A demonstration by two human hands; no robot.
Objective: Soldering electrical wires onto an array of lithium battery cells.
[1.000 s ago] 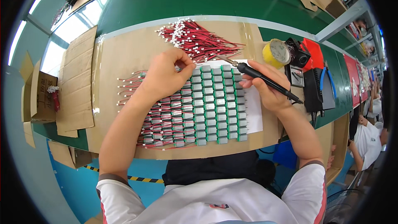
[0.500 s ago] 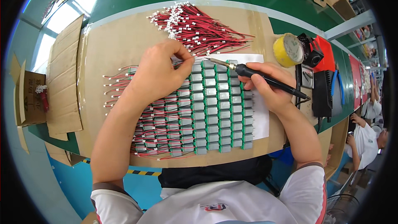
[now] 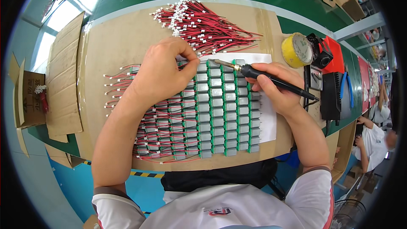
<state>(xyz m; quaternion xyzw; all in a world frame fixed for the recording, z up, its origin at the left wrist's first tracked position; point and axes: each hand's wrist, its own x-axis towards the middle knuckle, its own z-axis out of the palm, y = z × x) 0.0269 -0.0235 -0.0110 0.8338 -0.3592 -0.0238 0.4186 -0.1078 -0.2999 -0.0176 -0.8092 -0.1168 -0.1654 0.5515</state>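
Note:
My right hand (image 3: 277,85) holds a soldering iron (image 3: 271,80) by its black handle, with the metal tip pointing left over the top row of the parts. My left hand (image 3: 167,70) is closed in a pinch close to that tip; a thin wire end seems to be between thumb and forefinger, mostly hidden. Beneath both hands lie rows of grey rectangular battery-like parts (image 3: 217,121) with green edges, side by side. The left columns have red and black wires (image 3: 163,133) with white connectors attached; the right columns show bare grey tops.
Behind my hands lies a heap of red-black connector leads (image 3: 207,27). At right are a yellow tape roll (image 3: 296,50), a black soldering station (image 3: 331,95) and blue-handled pliers (image 3: 347,90). Cardboard (image 3: 65,76) stands at left. A person in white (image 3: 375,144) sits far right.
Both hands stay almost in place; the iron's tip remains beside my left fingertips at the top row. The view shifts slightly.

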